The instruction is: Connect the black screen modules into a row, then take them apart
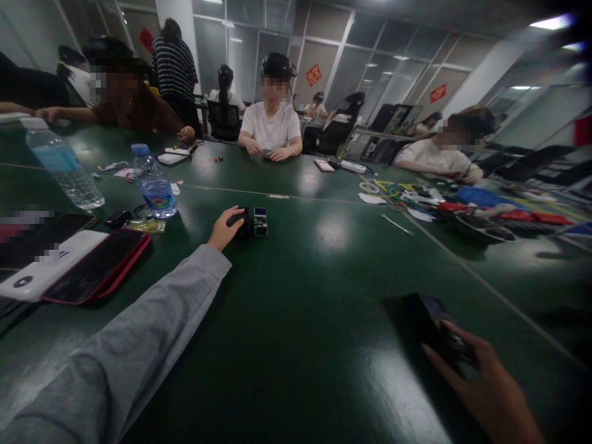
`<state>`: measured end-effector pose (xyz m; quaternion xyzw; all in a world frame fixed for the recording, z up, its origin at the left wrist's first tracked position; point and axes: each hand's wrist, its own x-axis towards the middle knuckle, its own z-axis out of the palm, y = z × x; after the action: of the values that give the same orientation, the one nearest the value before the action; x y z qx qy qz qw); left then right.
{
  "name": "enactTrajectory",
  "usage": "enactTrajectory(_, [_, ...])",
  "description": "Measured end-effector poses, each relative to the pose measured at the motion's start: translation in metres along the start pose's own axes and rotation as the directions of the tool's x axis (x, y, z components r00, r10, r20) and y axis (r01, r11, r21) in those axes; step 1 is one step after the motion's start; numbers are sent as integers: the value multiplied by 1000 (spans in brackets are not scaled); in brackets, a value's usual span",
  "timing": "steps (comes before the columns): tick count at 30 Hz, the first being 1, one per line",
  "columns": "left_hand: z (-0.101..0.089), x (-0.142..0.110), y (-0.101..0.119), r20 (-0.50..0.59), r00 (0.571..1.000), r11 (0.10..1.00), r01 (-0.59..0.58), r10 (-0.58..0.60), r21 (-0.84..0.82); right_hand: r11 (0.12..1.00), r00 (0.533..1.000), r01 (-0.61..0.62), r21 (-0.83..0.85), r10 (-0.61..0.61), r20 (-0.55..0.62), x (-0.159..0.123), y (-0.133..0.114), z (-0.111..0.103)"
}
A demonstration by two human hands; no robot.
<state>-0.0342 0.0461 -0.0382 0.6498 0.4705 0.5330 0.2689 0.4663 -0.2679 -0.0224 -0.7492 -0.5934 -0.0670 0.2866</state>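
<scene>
My left hand point(226, 228), in a grey sleeve, reaches out over the green table. Its fingers curl around the side of a small black block-like object point(243, 223) standing on the tabletop. Just right of that object, and apart from my fingers, sits a small electronic module point(260, 222) with a little screen and a bare circuit board. At the lower right my right hand point(483, 382) grips a black box-shaped object point(437, 327) between thumb and fingers. Motion blur smears it, so I cannot tell its exact kind.
Two water bottles, one tall point(65, 163) and one blue-capped point(154, 185), stand at left. Near them lie a red-cased phone point(95, 268) and a white power bank point(50, 265). Rightward are a wrench point(396, 224) and a pile of cables point(393, 190). Several people sit around.
</scene>
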Motion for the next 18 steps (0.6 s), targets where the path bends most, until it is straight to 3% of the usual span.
enactTrajectory(4, [0, 0, 5, -2, 1000, 1000, 11, -11, 7, 986, 966, 134, 101, -153, 206, 26, -75, 34])
enactTrajectory(7, [0, 0, 6, -7, 1000, 1000, 9, -9, 9, 950, 911, 286, 123, -309, 272, 57, -137, 60])
enactTrajectory(11, [0, 1, 1, -5, 1000, 1000, 4, -4, 11, 888, 859, 447, 109, -460, 225, 103, -197, 106])
enactTrajectory(15, [1, 1, -2, 4, 1000, 1000, 2, -2, 11, 900, 889, 436, 29, -435, 143, 139, -237, 154])
enactTrajectory(18, [1, 0, 1, 17, 1000, 1000, 1, -1, 15, 904, 900, 427, 2, -425, 96, 152, -252, 176])
